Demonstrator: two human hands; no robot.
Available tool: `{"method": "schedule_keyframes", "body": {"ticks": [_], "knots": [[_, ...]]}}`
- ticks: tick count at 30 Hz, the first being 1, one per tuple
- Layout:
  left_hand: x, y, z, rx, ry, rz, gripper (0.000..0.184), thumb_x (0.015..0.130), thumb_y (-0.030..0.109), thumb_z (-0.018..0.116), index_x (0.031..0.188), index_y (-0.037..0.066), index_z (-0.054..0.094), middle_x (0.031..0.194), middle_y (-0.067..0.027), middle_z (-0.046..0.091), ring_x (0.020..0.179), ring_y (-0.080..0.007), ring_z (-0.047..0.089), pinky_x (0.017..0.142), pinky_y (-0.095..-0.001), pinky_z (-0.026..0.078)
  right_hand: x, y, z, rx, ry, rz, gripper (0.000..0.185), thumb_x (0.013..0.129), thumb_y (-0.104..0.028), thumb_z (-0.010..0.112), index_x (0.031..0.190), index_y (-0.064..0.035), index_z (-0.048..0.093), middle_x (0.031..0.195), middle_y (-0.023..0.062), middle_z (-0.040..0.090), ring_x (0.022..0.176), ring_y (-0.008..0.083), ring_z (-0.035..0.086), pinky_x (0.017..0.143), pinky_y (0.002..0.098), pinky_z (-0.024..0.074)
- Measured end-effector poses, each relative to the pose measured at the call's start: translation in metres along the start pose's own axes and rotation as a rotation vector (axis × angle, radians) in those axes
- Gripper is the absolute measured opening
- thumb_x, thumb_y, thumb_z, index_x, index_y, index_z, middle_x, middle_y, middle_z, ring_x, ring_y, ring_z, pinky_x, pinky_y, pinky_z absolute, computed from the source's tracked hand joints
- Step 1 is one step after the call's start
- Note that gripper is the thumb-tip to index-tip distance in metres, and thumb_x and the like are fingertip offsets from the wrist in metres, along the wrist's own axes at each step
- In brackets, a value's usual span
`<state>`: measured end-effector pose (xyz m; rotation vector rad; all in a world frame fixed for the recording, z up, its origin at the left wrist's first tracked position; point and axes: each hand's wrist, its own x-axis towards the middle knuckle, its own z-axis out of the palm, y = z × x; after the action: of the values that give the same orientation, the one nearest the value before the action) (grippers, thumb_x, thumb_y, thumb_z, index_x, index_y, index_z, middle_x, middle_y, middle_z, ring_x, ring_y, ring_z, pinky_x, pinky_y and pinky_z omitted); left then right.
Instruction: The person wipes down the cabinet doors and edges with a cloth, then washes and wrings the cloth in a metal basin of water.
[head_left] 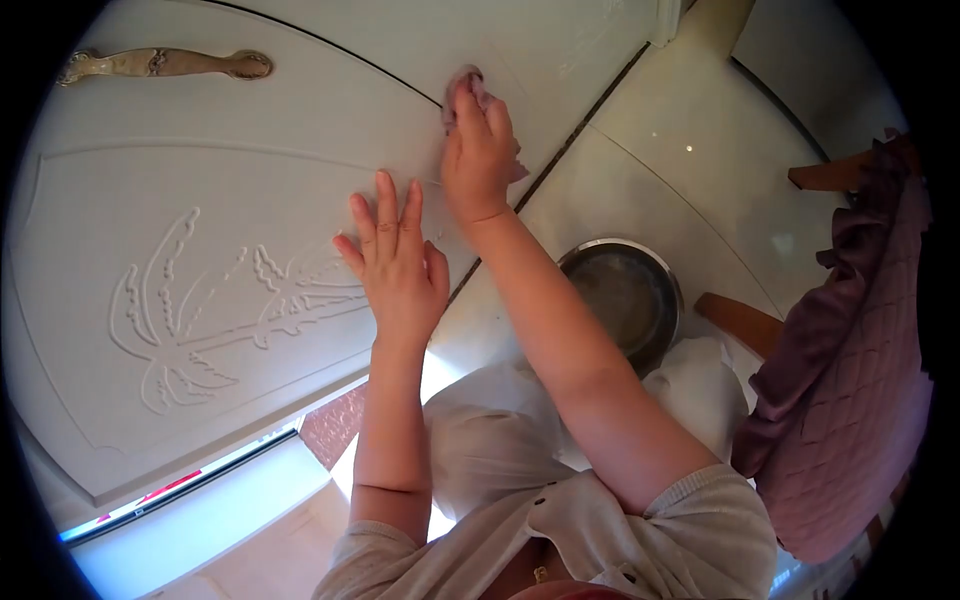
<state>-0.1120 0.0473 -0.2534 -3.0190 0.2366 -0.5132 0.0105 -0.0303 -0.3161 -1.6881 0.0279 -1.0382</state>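
My right hand [478,170] is closed around a crumpled pinkish-grey cloth [463,92] and presses it on the white cabinet near the dark seam beside the door. Parts of the cloth stick out above the fingers and below the hand. Lower and to the left, my left hand [395,265] lies with fingers spread against the white cabinet door [120,200], holding nothing. Raised plant-like relief decorates this door next to that hand. An ornate metal handle [165,64] is fixed at the door's upper left.
A round metal basin [672,275] stands on the tiled floor [690,165], partly hidden behind my right forearm. At the right is a chair with wooden legs [738,322] and a quilted, ruffled mauve cover [840,430]. Bright light comes in below the door.
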Motion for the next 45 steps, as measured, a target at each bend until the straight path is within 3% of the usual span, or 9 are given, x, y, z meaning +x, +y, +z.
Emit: {"method": "schedule_keyframes", "body": {"ticks": [3,12,19,22,24,31,39,42,45], "knots": [[0.001,0.001,-0.002,-0.037,0.015,0.006,0.065,0.076,0.006,0.054,0.140,0.014,0.045,0.155,-0.0114,0.025,0.144,-0.0377,0.012,0.111,-0.0576,-0.005,-0.023,0.020,-0.002,0.116,-0.054,0.296,0.042,0.086,0.004,0.050,0.127,-0.0042,0.054,0.093,0.0140,0.055,0.078,0.0285,0.058,0.069,0.0365,0.0491],[-0.002,0.001,-0.009,-0.088,-0.014,-0.009,0.066,0.077,0.005,0.054,0.141,0.014,0.044,0.155,-0.0118,0.025,0.144,-0.0380,0.012,0.110,-0.0600,-0.002,0.065,-0.048,-0.007,-0.018,-0.006,-0.010,0.042,0.081,0.004,0.053,0.122,-0.0085,0.057,0.086,0.0092,0.056,0.077,0.0296,0.059,0.066,0.0384,0.0493],[-0.001,0.005,-0.011,-0.130,0.009,-0.012,0.066,0.075,0.004,0.054,0.140,0.012,0.044,0.154,-0.0126,0.025,0.144,-0.0374,0.012,0.110,-0.0601,-0.003,0.016,0.004,-0.012,-0.050,-0.094,0.156,0.042,0.081,0.003,0.052,0.120,-0.0103,0.058,0.092,0.0100,0.060,0.085,0.0302,0.061,0.069,0.0397,0.0496],[0.000,0.006,-0.012,-0.153,0.025,-0.007,0.065,0.075,0.003,0.054,0.139,0.012,0.045,0.154,-0.0128,0.025,0.144,-0.0373,0.012,0.110,-0.0599,-0.003,0.016,0.003,-0.015,-0.160,-0.021,0.123,0.035,0.080,-0.002,0.060,0.114,-0.0114,0.059,0.081,0.0078,0.057,0.074,0.0251,0.059,0.056,0.0385,0.0464],[-0.001,0.008,-0.013,-0.169,0.032,-0.010,0.065,0.075,0.003,0.054,0.139,0.011,0.045,0.154,-0.0128,0.025,0.144,-0.0373,0.013,0.110,-0.0597,-0.003,0.032,-0.017,-0.013,-0.054,-0.043,0.165,0.044,0.082,0.002,0.054,0.123,-0.0135,0.057,0.093,0.0101,0.060,0.085,0.0298,0.061,0.069,0.0405,0.0497],[-0.001,0.005,-0.013,-0.123,0.020,0.000,0.066,0.075,0.002,0.052,0.140,0.010,0.043,0.153,-0.0125,0.027,0.144,-0.0362,0.016,0.111,-0.0594,0.001,0.027,-0.026,-0.003,-0.034,-0.104,0.101,0.044,0.084,0.000,0.054,0.125,-0.0151,0.055,0.096,0.0095,0.060,0.088,0.0297,0.061,0.070,0.0395,0.0511],[-0.001,0.008,-0.017,-0.134,0.029,-0.006,0.065,0.076,0.002,0.051,0.140,0.009,0.043,0.154,-0.0114,0.026,0.143,-0.0358,0.017,0.111,-0.0592,0.003,-0.056,0.066,-0.019,-0.151,-0.188,0.587,0.036,0.094,-0.007,0.049,0.130,-0.0077,0.046,0.099,0.0137,0.059,0.091,0.0307,0.060,0.075,0.0384,0.0499],[-0.001,0.006,-0.016,-0.174,0.020,-0.010,0.064,0.075,0.002,0.053,0.138,0.012,0.046,0.154,-0.0111,0.026,0.144,-0.0363,0.014,0.111,-0.0593,0.000,-0.058,0.073,-0.020,0.298,-0.222,1.014,0.037,0.095,-0.009,0.047,0.131,-0.0012,0.043,0.101,0.0170,0.058,0.091,0.0333,0.059,0.077,0.0409,0.0485],[-0.001,0.005,-0.015,-0.132,0.025,0.004,0.065,0.075,0.001,0.052,0.140,0.009,0.044,0.154,-0.0112,0.027,0.144,-0.0360,0.017,0.112,-0.0590,0.002,-0.047,0.040,-0.016,-0.147,-0.362,0.773,0.040,0.094,-0.010,0.048,0.132,0.0015,0.041,0.102,0.0172,0.057,0.090,0.0341,0.059,0.076,0.0416,0.0482]]}}
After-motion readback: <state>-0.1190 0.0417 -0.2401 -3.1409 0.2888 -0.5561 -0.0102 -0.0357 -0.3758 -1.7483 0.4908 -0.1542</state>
